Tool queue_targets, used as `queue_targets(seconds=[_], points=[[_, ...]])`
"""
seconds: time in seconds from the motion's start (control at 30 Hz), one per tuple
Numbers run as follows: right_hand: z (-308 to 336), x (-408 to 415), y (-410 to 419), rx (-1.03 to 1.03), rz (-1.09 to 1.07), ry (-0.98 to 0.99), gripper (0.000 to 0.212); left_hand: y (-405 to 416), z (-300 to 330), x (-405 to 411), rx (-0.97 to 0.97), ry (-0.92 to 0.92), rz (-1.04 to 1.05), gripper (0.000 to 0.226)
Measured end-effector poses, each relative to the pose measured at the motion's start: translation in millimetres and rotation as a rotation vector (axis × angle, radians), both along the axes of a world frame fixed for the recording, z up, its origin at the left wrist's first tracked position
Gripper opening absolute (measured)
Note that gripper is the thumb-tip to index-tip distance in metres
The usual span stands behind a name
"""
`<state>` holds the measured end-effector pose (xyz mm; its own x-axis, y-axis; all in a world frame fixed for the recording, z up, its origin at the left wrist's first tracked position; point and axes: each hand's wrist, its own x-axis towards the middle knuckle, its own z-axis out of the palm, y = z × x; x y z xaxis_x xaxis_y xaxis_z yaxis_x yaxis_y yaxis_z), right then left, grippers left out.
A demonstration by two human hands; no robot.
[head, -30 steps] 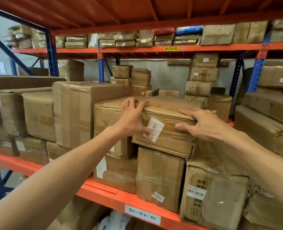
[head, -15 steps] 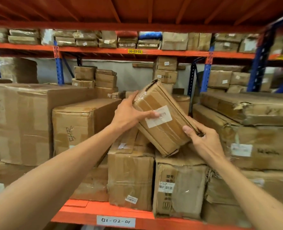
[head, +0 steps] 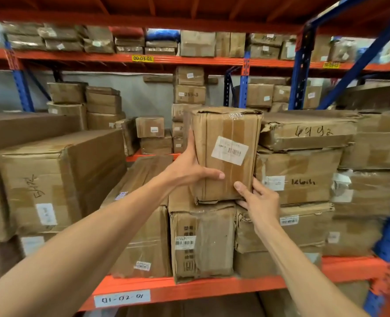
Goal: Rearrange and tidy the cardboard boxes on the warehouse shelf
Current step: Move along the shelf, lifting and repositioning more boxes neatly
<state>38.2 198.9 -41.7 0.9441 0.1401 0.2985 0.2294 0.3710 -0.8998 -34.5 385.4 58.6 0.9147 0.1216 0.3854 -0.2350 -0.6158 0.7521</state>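
The shelf [head: 189, 288] is packed with taped boxes. Both hands clasp an upright box [head: 226, 154] standing on a lower box [head: 203, 241]: left hand [head: 187, 170] wrapping its side, right hand [head: 258, 197] gripping its bottom corner.

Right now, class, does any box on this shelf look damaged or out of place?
Yes. The flat box marked 6992 has a torn, ragged left corner. The carton under the held box is crumpled along its top edge. The held box stands on end, both hands gripping it.
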Motion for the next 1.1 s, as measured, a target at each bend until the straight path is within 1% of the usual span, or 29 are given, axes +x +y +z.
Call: queue_targets(seconds=[0.07,0.1,0.13,0.17,0.2,0.23,0.27,0.4,0.5,0.57,0.63,0.67,0.7,0.73,0.77,0.8,0.83,0.87,0.9,0.97,1.03,1.1], points=[[-7,3,-10,0.003,-0.024,-0.018,0.025,-6,-4,-3,0.002,-0.049,-0.041,0.151],[-12,5,-14,0.028,-0.049,-0.017,0.019,-7,-7,-2,0.001,-0.07,-0.056,0.146],[-17,6,-17,0.056,-0.08,-0.022,0.019,-7,-11,-2,-0.012,-0.083,-0.064,0.143],[-22,6,-17,0.064,-0.114,-0.041,0.036,-5,-17,-1,-0.038,-0.09,-0.062,0.142],[-26,7,-15,0.049,-0.142,-0.063,0.057,-2,-23,0,-0.066,-0.099,-0.052,0.141],[-28,8,-13,0.02,-0.16,-0.079,0.071,2,-27,2,-0.087,-0.103,-0.046,0.14],[-28,10,-10,-0.009,-0.162,-0.083,0.076,5,-30,4,-0.105,-0.092,-0.047,0.138],[-22,9,-8,-0.118,-0.164,-0.063,0.075,13,-27,7,-0.131,-0.014,-0.041,0.135],[-15,0,-16,-0.268,-0.2,-0.122,0.07,9,-21,3,-0.115,0.041,-0.034,0.137],[-9,-8,-25,-0.471,-0.239,-0.232,0.063,-1,-17,-3,-0.073,0.045,0.013,0.14],[0,-17,-37,-0.706,-0.368,-0.413,0.053,-13,-12,-10,0.022,-0.018,0.098,0.151],[4,-20,-43,-0.746,-0.455,-0.539,0.046,-19,-8,-14,0.103,-0.069,0.165,0.159],[9,-22,-48,-0.744,-0.52,-0.675,0.04,-25,-2,-16,0.196,-0.131,0.241,0.164],[15,-22,-53,-0.749,-0.563,-0.798,0.04,-29,5,-18,0.282,-0.193,0.3,0.167],[21,-21,-55,-0.793,-0.585,-0.892,0.049,-33,13,-19,0.341,-0.237,0.329,0.167],[28,-17,-57,-0.88,-0.581,-0.955,0.064,-36,22,-19,0.371,-0.252,0.334,0.164],[35,-11,-58,-0.983,-0.568,-0.987,0.078,-39,31,-17,0.388,-0.229,0.333,0.16],[42,-5,-58,-1.084,-0.552,-0.993,0.088,-43,39,-16,0.408,-0.179,0.34,0.155],[47,2,-58,-1.177,-0.536,-0.984,0.093,-47,45,-14,0.432,-0.121,0.358,0.149],[52,15,-57,-1.303,-0.503,-0.965,0.093,-52,50,-12,0.449,-0.052,0.401,0.14],[51,25,-55,-1.369,-0.49,-0.952,0.089,-54,49,-10,0.449,-0.037,0.421,0.137],[48,29,-53,-1.419,-0.522,-0.932,0.087,-56,49,-8,0.443,-0.033,0.415,0.137]])
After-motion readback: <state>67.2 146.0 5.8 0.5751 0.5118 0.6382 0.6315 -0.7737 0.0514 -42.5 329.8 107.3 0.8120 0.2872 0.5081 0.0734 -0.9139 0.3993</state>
